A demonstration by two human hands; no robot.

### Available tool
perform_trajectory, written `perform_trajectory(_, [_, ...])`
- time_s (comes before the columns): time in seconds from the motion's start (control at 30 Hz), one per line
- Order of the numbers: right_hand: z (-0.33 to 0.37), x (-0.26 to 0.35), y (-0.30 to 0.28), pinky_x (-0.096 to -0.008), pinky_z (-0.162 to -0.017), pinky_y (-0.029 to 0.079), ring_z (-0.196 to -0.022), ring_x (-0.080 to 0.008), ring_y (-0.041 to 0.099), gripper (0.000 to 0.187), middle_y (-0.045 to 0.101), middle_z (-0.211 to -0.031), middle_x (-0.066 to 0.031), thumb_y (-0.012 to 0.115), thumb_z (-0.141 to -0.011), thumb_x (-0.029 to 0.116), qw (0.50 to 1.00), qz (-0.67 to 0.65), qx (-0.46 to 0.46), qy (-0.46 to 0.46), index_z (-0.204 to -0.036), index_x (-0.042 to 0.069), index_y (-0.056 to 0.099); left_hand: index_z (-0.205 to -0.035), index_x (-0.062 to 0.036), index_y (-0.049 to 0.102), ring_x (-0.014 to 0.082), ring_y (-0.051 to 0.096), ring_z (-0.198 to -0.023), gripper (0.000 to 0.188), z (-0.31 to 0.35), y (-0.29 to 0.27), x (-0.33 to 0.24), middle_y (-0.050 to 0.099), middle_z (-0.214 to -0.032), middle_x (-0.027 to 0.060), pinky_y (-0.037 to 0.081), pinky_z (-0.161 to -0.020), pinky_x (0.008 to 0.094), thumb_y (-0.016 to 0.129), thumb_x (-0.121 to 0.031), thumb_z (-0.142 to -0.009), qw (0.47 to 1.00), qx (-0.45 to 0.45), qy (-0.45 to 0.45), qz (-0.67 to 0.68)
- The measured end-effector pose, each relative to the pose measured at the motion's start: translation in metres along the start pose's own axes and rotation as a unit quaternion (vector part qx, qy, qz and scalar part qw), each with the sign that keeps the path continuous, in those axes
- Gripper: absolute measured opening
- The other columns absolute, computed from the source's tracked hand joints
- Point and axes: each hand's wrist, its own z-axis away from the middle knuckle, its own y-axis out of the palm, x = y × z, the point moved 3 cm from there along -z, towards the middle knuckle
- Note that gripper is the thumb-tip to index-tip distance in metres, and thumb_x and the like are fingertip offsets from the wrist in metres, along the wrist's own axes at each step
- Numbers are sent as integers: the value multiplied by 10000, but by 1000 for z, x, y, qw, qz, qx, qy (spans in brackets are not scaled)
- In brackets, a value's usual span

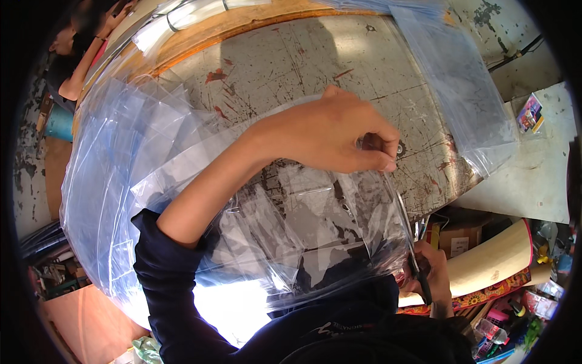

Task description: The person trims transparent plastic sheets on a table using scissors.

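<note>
Left hand [330,136]: centre of the frame, fingers curled shut, pinching the top edge of a clear plastic sheet [303,224] between thumb and fingertips.

Right hand [431,276]: lower right, closed round the dark handles of a pair of scissors [407,233]; the blades run up along the sheet's right edge toward the left hand.

Clear plastic sheet: transparent, glossy, creased, with bright glare patches; hangs from the left hand down to the person's chest, centre to lower centre of the frame. The table shows through it.

Table [291,67]: worn grey top with red-brown stains and scratches, wooden rim at upper left.

Stack of clear plastic bags [121,151]: bluish, spread over the left of the frame.

Further plastic bag [461,79]: draped over the table's upper right edge.

Dark sleeve [163,285]: lower left, pushed up the left forearm.

Another person [79,48]: upper left corner, partly seen.
</note>
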Motion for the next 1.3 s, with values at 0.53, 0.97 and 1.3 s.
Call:
perform_trajectory(0.53, [-35,44,-1,-235,-516,419,-592,-102,568,681,569,-696,-43,838,-505,449,986,146,82,-17,-940,9,554,-894,-67,559,139,541,-550,139,0,-6,-6,530,-571,9,435,-765,315,619,-120,-781,1000,-10,-16,7])
perform_trajectory(0.97, [-38,30,3,-261,-555,414,-594,-127,529,705,532,-663,-47,851,-495,399,969,220,86,-71,-992,5,543,-724,-37,598,150,497,-686,67,10,-25,-7,546,-674,15,394,-673,290,621,-78,-771,999,13,13,-47])
perform_trajectory(1.3, [-36,44,10,-247,-521,410,-565,-121,524,784,534,-670,-40,803,-469,563,976,174,73,-109,-939,-6,540,-704,3,566,120,457,-632,112,6,-29,-18,512,-660,27,379,-604,259,613,-66,-779,999,-10,40,30])
